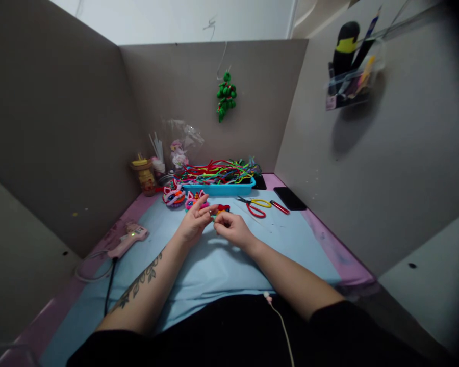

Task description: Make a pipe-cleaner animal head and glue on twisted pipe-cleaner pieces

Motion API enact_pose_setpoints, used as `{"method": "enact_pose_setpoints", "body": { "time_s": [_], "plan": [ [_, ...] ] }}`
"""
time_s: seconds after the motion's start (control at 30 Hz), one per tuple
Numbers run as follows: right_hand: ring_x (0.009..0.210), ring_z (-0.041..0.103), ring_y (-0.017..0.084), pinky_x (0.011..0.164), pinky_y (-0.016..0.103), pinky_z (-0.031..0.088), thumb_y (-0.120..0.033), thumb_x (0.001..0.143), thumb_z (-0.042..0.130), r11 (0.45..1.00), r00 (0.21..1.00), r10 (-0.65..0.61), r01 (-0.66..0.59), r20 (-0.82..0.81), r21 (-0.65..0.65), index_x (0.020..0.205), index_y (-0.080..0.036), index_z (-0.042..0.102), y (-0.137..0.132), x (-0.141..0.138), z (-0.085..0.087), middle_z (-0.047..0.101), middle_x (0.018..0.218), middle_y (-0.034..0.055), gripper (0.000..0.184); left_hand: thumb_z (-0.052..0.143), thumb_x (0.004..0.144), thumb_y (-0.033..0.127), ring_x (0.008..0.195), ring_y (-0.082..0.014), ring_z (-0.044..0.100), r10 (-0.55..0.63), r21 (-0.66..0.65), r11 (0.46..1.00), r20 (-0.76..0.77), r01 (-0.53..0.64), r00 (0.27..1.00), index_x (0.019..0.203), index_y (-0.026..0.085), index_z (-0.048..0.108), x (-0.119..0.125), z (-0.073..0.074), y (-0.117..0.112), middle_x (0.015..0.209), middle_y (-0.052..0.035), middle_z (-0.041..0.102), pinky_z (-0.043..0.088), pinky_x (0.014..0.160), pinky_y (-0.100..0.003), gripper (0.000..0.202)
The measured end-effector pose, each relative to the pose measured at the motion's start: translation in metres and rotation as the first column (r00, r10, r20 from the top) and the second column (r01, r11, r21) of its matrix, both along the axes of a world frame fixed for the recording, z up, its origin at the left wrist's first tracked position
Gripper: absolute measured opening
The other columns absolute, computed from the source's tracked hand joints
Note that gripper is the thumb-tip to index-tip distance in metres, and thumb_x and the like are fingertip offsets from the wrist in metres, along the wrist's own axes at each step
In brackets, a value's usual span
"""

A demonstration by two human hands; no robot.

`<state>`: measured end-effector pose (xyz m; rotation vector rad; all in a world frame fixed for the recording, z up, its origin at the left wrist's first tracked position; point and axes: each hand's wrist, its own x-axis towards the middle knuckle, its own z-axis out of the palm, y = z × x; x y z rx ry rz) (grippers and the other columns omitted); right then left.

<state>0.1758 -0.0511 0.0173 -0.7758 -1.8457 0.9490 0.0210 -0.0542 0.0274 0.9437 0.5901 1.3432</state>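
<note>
My left hand [194, 220] and my right hand [231, 228] meet over the light blue mat [210, 265], fingers pinched together on a small red and orange pipe-cleaner piece [222, 208] held between them. Just beyond my left hand lie two finished fuzzy animal-head figures: a pink one with ears [195, 199] and a red and white one [173, 196]. Behind them stands a blue tray [229, 189] heaped with coloured pipe cleaners.
Red and yellow scissors [257, 206] and a dark phone [289, 198] lie to the right. A pink glue gun [128, 239] with a cord lies left. Jars stand at the back left corner. Grey partition walls enclose the desk; a green ornament [226, 96] hangs on the back wall.
</note>
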Motion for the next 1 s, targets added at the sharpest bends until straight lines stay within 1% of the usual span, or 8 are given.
{"method": "enact_pose_setpoints", "body": {
  "time_s": [0.13,0.23,0.3,0.4,0.57,0.83,0.9,1.0],
  "plan": [
    [0.05,0.042,0.008,0.051,0.021,0.035,-0.026,0.073,0.053,0.999,0.999,-0.033,0.033,-0.042,-0.007,0.066,-0.018,0.052,0.006,0.004,0.0,0.052,0.055,-0.0032,0.01,0.079,0.057,0.021,0.074,-0.0131,0.062,0.131,0.029,0.991,-0.127,-0.128,0.983,0.109,0.019,0.059,-0.003,-0.001,0.004,0.088,-0.004,0.067,0.041,0.06,-0.019,0.056],
    [0.049,0.042,0.009,0.049,0.022,0.034,-0.027,0.073,0.052,0.995,0.995,-0.095,0.095,-0.019,0.0,0.066,-0.018,0.054,0.013,0.011,0.002,0.05,0.054,-0.0033,0.012,0.075,0.06,0.025,0.057,-0.0105,0.053,0.228,0.15,0.973,-0.458,-0.178,0.859,0.08,0.016,0.067,-0.011,-0.008,0.01,0.064,0.0,0.062,0.036,0.053,-0.02,0.024],
    [0.05,0.042,0.009,0.05,0.022,0.033,-0.026,0.072,0.052,0.987,0.988,-0.156,0.156,0.01,0.033,0.065,-0.018,0.053,0.019,0.017,0.003,0.049,0.053,-0.0033,0.011,0.072,0.06,0.025,0.055,-0.011,0.048,0.243,0.249,0.964,-0.685,-0.093,0.686,0.065,0.016,0.066,-0.016,-0.014,0.013,0.058,0.0003,0.06,0.036,0.053,-0.022,0.012],
    [0.054,0.043,0.01,0.053,0.022,0.034,-0.025,0.072,0.05,0.971,0.973,-0.227,0.224,0.039,0.083,0.067,-0.017,0.054,0.025,0.024,0.004,0.051,0.057,-0.0028,0.009,0.068,0.062,0.025,0.057,-0.0127,0.048,0.251,0.327,0.942,-0.843,0.082,0.476,0.062,0.018,0.068,-0.018,-0.022,0.014,0.061,-0.0003,0.061,0.035,0.055,-0.023,0.007],
    [0.053,0.044,0.01,0.053,0.022,0.034,-0.024,0.074,0.049,0.961,0.964,-0.253,0.241,0.08,0.132,0.069,-0.018,0.054,0.023,0.023,0.003,0.052,0.059,-0.0028,0.01,0.069,0.063,0.028,0.057,-0.0142,0.05,0.331,0.416,0.883,-0.881,0.217,0.338,0.066,0.022,0.069,-0.008,-0.032,0.011,0.062,-0.0012,0.061,0.033,0.053,-0.023,0.007],
    [0.05,0.042,0.009,0.05,0.021,0.032,-0.024,0.073,0.051,0.962,0.966,-0.243,0.228,0.091,0.152,0.067,-0.018,0.054,0.021,0.019,0.002,0.049,0.054,-0.0042,0.009,0.066,0.062,0.027,0.055,-0.0138,0.044,0.313,0.394,0.907,-0.865,0.146,0.392,0.061,0.021,0.064,0.0,-0.033,0.008,0.06,-0.0016,0.057,0.03,0.052,-0.024,0.007],
    [0.05,0.042,0.01,0.051,0.022,0.033,-0.025,0.074,0.051,0.961,0.967,-0.24,0.225,0.082,0.158,0.067,-0.018,0.054,0.022,0.02,0.001,0.049,0.054,-0.004,0.01,0.065,0.065,0.028,0.055,-0.0132,0.044,0.31,0.388,0.919,-0.82,0.068,0.48,0.061,0.019,0.062,0.001,-0.026,0.008,0.06,-0.001,0.056,0.03,0.052,-0.024,0.01],
    [0.051,0.043,0.01,0.052,0.022,0.034,-0.025,0.075,0.051,0.967,0.975,-0.213,0.2,0.069,0.159,0.068,-0.018,0.054,0.02,0.019,0.001,0.049,0.055,-0.0033,0.01,0.063,0.07,0.031,0.054,-0.0111,0.044,0.262,0.299,0.952,-0.667,-0.072,0.697,0.066,0.017,0.06,0.001,-0.014,0.008,0.059,0.0008,0.054,0.033,0.052,-0.022,0.015]
  ]
}}
